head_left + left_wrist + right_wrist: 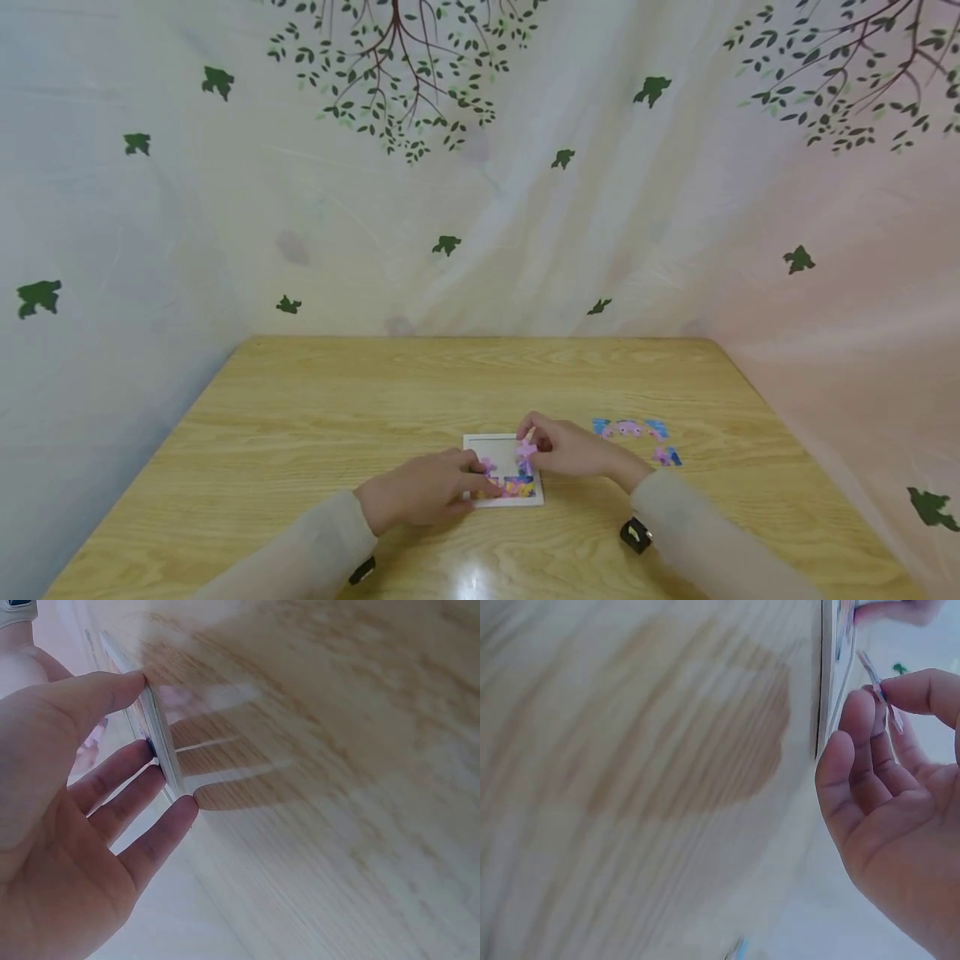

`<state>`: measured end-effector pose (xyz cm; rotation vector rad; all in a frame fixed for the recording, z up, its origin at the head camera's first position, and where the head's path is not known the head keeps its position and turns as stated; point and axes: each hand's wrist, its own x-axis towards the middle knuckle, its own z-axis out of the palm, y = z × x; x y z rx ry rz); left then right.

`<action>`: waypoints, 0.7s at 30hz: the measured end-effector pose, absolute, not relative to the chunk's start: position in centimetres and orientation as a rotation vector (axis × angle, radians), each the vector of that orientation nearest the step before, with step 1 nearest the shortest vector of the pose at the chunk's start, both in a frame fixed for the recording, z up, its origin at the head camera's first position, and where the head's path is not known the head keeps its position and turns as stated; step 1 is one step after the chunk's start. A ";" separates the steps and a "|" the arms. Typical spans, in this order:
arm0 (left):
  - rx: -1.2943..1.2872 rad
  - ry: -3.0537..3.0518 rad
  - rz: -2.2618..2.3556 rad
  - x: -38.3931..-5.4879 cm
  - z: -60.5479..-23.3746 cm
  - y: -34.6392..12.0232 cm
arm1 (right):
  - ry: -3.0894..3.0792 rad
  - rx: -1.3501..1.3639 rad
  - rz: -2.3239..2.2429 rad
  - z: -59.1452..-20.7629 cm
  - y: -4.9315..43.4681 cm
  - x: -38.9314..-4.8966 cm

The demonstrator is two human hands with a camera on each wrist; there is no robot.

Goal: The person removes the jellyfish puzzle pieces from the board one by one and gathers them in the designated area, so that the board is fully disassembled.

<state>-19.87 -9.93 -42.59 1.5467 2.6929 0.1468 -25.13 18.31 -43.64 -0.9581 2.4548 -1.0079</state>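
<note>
A white-rimmed jigsaw tray (483, 437) lies on the table, its bottom row and parts of both sides filled with pink, yellow and blue pieces. My left hand (423, 492) rests over its lower left part. In the left wrist view, the thumb and nearly straight fingers (172, 832) touch the tray's edge and the table beside it. My right hand (573, 447) pinches a pink puzzle piece (527, 451) between thumb and fingertips over the tray's right side. Seen from the right wrist, that piece (871, 675) is tilted, close above the tray.
Several loose puzzle pieces (628, 428) lie together right of the tray, behind the right forearm. Nearer to it are more pink and blue pieces (663, 456). A printed curtain (360, 250) hangs round the back and sides of the wooden table (300, 400).
</note>
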 end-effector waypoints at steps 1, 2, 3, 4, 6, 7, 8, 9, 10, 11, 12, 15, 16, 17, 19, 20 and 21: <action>1.537 2.690 0.155 -19.9 -42.6 -9.9 | 2.449 -0.951 -1.008 -43.6 18.8 -25.1; 1.535 2.687 0.175 -19.9 -42.6 -9.9 | 2.439 -0.945 -1.012 -43.6 19.4 -25.1; 1.537 2.685 0.191 -19.9 -42.6 -10.0 | 2.428 -0.938 -1.018 -43.5 20.0 -25.1; 1.538 2.680 0.210 -19.9 -42.6 -10.0 | 2.423 -0.930 -1.021 -43.5 20.6 -25.0; 1.540 2.676 0.237 -19.8 -42.6 -10.0 | 2.414 -0.900 -1.033 -43.3 21.9 -25.0; 1.536 2.677 0.241 -19.8 -42.6 -10.0 | 2.418 -0.883 -1.038 -43.3 22.5 -24.9; 1.534 2.678 0.243 -19.8 -42.6 -10.0 | 2.428 -0.866 -1.039 -43.2 23.2 -24.9; 1.533 2.678 0.241 -19.8 -42.6 -10.0 | 2.441 -0.843 -1.037 -43.1 23.8 -24.9; 1.529 2.678 0.241 -19.7 -42.6 -10.0 | 2.454 -0.821 -1.038 -43.1 24.4 -24.8; 1.526 2.679 0.235 -19.7 -42.6 -10.0 | 2.450 -0.803 -1.056 -43.1 25.1 -24.8; 1.521 2.681 0.231 -19.7 -42.6 -10.0 | 2.446 -0.790 -1.075 -43.0 25.7 -24.7; 1.511 2.681 0.227 -19.7 -42.7 -10.0 | 2.426 -0.769 -1.130 -42.9 27.5 -24.6; 1.511 2.683 0.226 -19.7 -42.7 -10.0 | 2.418 -0.771 -1.149 -42.9 28.1 -24.5; 1.515 2.684 0.223 -19.7 -42.7 -10.0 | 2.412 -0.772 -1.160 -42.8 28.7 -24.4; 1.520 2.687 0.222 -19.7 -42.8 -10.1 | 2.424 -0.767 -1.154 -42.8 29.9 -24.3; 1.521 2.688 0.217 -19.7 -42.8 -10.1 | 2.430 -0.764 -1.145 -42.7 30.4 -24.2; 1.521 2.687 0.218 -19.7 -42.8 -10.1 | 2.437 -0.758 -1.135 -42.7 30.9 -24.2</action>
